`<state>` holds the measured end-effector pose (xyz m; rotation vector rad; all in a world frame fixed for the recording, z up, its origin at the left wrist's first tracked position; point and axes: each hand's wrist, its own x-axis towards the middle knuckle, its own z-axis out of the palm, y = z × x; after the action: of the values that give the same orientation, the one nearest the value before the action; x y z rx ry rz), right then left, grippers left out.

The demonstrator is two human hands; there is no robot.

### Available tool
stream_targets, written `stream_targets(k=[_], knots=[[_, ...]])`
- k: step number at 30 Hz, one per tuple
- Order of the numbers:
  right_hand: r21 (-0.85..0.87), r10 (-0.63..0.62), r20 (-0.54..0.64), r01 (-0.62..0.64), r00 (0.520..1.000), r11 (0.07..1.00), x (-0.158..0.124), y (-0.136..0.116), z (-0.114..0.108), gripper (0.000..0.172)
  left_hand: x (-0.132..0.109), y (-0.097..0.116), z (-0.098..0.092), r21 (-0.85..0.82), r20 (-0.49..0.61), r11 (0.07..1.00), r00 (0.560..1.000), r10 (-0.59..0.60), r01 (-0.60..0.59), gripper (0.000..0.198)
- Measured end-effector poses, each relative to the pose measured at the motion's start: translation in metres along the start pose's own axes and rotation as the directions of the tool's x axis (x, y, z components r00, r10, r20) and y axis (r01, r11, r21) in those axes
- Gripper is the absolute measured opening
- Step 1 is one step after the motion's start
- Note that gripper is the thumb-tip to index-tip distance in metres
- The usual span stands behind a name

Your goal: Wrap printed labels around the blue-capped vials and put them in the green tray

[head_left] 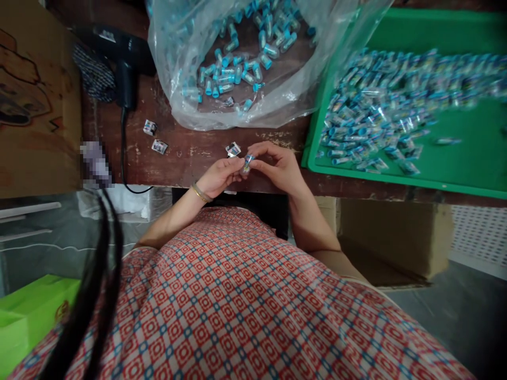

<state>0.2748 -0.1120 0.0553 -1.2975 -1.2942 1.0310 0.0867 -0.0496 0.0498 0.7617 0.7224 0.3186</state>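
Observation:
At the table's front edge, I hold a small clear vial with a blue cap between both hands. My left hand pinches it from the left, a bracelet on its wrist. From the right, the fingertips of my right hand close on its upper part. Just beyond my fingers lies a small printed label stack. Two more stacks, one label stack behind another label stack, rest to the left. Ahead, an open clear plastic bag contains many blue-capped vials.
On the right, a green tray holds a heap of vials with printed wraps. A dark hair dryer lies at the back left, its cord hanging over the edge. A cardboard box stands far left; another open carton sits below the table.

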Motion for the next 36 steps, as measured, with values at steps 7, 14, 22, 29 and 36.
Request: stream_targets(k=[7, 14, 22, 29, 36], knots=[[-0.569, -0.292, -0.582, -0.123, 0.759, 0.813, -0.025, 0.019, -0.118, 0.022, 0.003, -0.005, -0.061, 0.776, -0.325, 0.628, 0.818, 0.474, -0.055, 0.023], [-0.654, -0.233, -0.370, -0.074, 0.900, 0.753, -0.027, 0.038, -0.082, 0.029, -0.004, -0.038, -0.086, 0.948, -0.215, 0.316, 0.808, 0.549, 0.038, 0.016], [-0.525, -0.032, 0.022, 0.039, 0.999, 0.850, 0.000, 0.069, 0.070, 0.011, -0.008, -0.037, -0.084, 0.879, -0.336, 0.475, 0.738, 0.585, 0.023, 0.016], [-0.525, -0.029, 0.066, 0.059, 0.997, 0.849, 0.013, 0.073, 0.088, 0.016, -0.018, -0.040, -0.084, 0.858, -0.321, 0.514, 0.771, 0.550, -0.009, 0.015], [-0.218, -0.006, 0.037, 0.014, 0.999, 0.976, 0.024, 0.061, 0.077, 0.022, -0.018, -0.037, -0.084, 0.526, -0.427, 0.845, 0.827, 0.366, -0.103, 0.047]])
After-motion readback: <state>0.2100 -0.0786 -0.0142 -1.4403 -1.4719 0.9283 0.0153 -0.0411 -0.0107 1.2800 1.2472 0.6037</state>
